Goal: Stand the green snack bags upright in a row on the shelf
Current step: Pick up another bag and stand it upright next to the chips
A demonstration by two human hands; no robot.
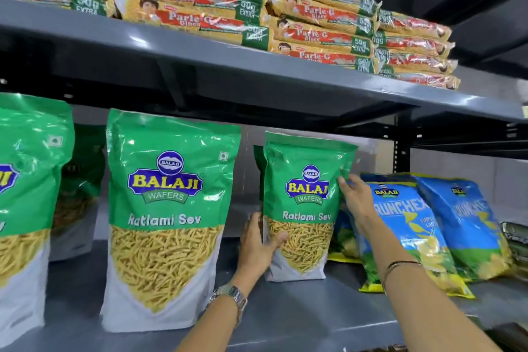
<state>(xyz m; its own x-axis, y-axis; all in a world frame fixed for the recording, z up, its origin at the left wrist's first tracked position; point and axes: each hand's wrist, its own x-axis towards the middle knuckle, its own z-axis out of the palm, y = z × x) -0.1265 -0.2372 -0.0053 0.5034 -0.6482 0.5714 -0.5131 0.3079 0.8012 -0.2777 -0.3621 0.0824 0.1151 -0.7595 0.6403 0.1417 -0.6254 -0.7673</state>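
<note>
Three green Ratlami Sev bags stand upright on the grey shelf [300,311]. One green bag [25,208] is at the far left, cut off by the frame edge. A second green bag [168,208] stands left of centre. The third green bag [305,197] stands further back, right of centre. My left hand [260,246] grips its lower left edge, thumb across the front. My right hand [355,197] holds its upper right edge. More green bags [80,194] stand half hidden behind the front ones.
Blue Crunchex bags [414,234] lean against each other just right of the held bag, behind my right forearm. Stacked Parle-G biscuit packs [200,0] fill the upper shelf [257,66]. A black upright post [400,146] stands at the back right.
</note>
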